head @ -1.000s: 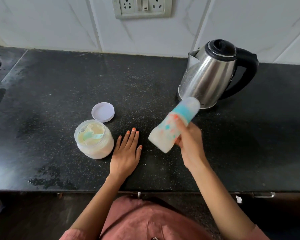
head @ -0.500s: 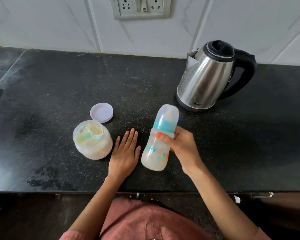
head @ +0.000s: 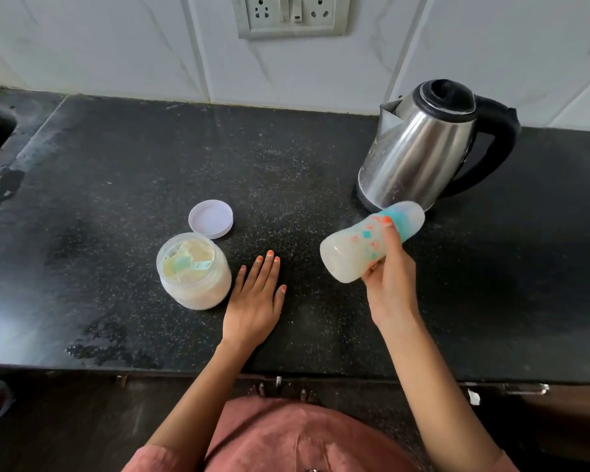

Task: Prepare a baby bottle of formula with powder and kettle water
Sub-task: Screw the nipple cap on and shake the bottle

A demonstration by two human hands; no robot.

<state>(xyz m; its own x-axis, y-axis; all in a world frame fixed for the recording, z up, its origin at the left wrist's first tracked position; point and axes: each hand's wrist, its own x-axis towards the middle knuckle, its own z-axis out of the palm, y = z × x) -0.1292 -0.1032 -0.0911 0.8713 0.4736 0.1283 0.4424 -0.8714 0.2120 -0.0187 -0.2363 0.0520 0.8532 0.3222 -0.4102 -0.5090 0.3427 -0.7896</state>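
Right now the baby bottle [head: 358, 248] is held off the black countertop [head: 116, 165], to the right of the middle. It is tilted steeply, with its capped teal-collared end pointing to two o'clock and its base to eight o'clock. It is filled with cloudy whitish liquid. The right hand [head: 390, 277] grips it from the five o'clock side, fingers curled round the body near the collar.

At one o'clock from the bottle stands the steel kettle [head: 419, 151], upright, with its lid shut and its black handle turned to three o'clock. The bottle's cap overlaps the kettle's foot in this view.

At nine o'clock from the bottle the left hand [head: 254, 298] lies flat on the counter, fingers straight and close together. Just beside it, further towards nine o'clock, is the open formula jar [head: 195, 270], with a teal scoop [head: 188, 265] lying on the powder. Its lilac lid [head: 211, 219] lies at twelve o'clock from the jar, touching or nearly touching its rim.

A socket plate [head: 290, 15] sits on the tiled wall at twelve o'clock.
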